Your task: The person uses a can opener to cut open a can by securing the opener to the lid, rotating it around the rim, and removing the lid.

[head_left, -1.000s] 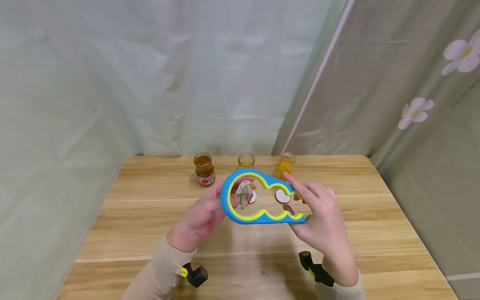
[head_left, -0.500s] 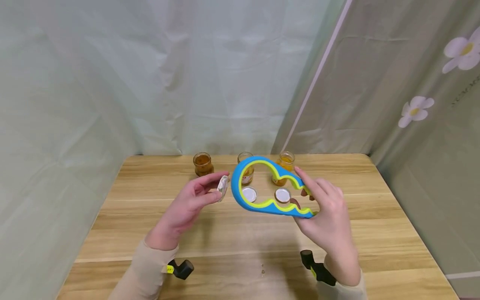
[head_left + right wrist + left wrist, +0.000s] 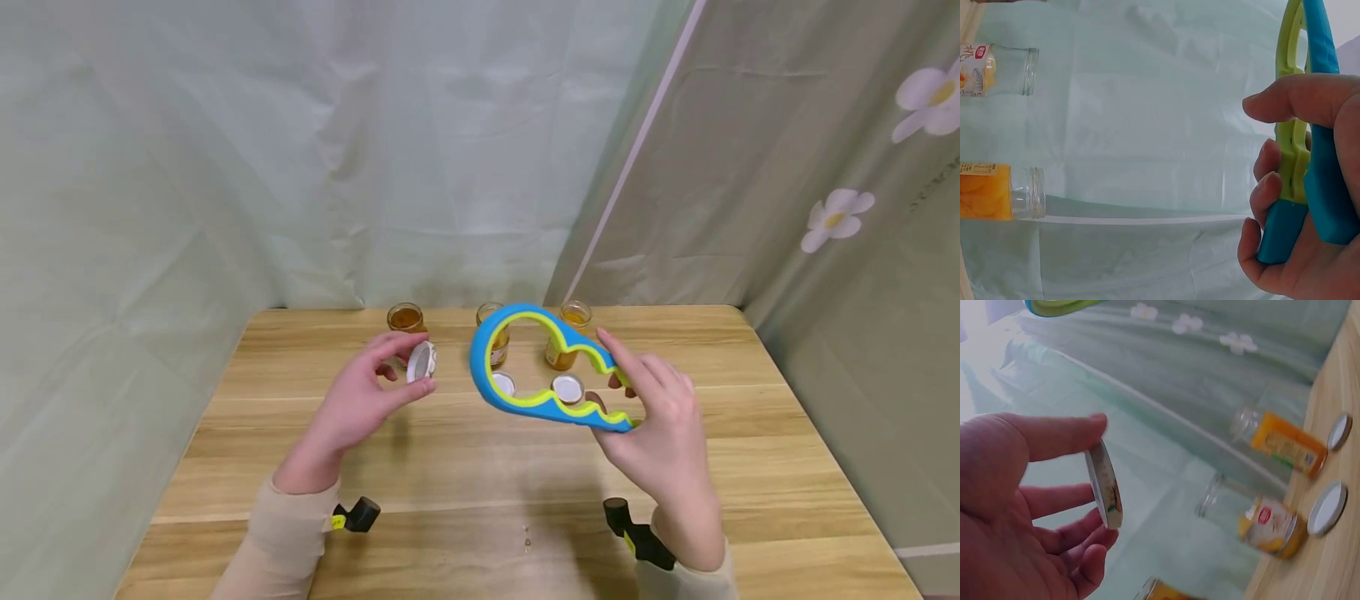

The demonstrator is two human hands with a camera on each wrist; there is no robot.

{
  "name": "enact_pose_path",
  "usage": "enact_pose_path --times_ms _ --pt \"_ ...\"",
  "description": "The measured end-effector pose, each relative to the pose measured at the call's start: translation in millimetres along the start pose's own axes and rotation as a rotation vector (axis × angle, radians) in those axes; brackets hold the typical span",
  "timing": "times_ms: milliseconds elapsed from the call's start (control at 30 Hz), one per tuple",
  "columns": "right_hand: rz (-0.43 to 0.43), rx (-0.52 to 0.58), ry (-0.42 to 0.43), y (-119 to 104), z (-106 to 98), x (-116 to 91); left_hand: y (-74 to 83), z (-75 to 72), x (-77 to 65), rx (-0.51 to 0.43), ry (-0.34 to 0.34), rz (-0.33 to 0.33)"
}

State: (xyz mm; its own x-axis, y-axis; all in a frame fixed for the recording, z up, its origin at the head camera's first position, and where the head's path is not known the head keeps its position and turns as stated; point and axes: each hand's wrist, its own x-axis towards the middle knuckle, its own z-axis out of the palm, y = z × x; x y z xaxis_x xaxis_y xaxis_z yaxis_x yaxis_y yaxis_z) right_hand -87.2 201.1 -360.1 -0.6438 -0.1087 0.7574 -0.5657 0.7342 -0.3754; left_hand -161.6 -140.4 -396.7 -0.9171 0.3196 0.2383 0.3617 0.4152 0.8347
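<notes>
My left hand (image 3: 348,408) pinches a white metal jar lid (image 3: 422,362) by its rim, thumb on one side and fingers on the other. The lid stands on edge, its white inside toward the right, in front of the left jar (image 3: 406,317) with brown contents. My right hand (image 3: 660,429) grips the handles of a blue and lime-green jar opener (image 3: 478,358), raised over the table with its looped end pointing left. Through and behind the opener show an open middle jar (image 3: 1266,525) with pale yellow contents and an open right jar (image 3: 1288,445) with orange contents.
Two lids (image 3: 567,388) lie white side up on the wooden table (image 3: 465,475), in front of the middle and right jars. A tiny object (image 3: 527,544) lies near the front. A pale curtain (image 3: 450,167) hangs behind the table's back edge.
The left hand has carried the lid leftward, away from the opener and toward the left jar, turning its white inside into view. The opener has risen slightly and shifted right.
</notes>
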Motion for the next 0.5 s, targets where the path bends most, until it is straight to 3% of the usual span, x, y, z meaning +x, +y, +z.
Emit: enact_pose_path --times_ms 133,267,500 --pt "0.005 -0.004 0.001 -0.2 -0.5 -0.2 -4.9 0.0 1.1 0.165 0.009 0.011" --pt "0.006 -0.006 0.0 -0.3 -0.9 -0.4 -12.0 2.0 2.5 0.273 -0.021 0.011" --pt "0.001 -0.009 -0.003 -1.0 0.0 -0.3 -31.5 8.3 8.5 0.41 -0.1 -0.063"
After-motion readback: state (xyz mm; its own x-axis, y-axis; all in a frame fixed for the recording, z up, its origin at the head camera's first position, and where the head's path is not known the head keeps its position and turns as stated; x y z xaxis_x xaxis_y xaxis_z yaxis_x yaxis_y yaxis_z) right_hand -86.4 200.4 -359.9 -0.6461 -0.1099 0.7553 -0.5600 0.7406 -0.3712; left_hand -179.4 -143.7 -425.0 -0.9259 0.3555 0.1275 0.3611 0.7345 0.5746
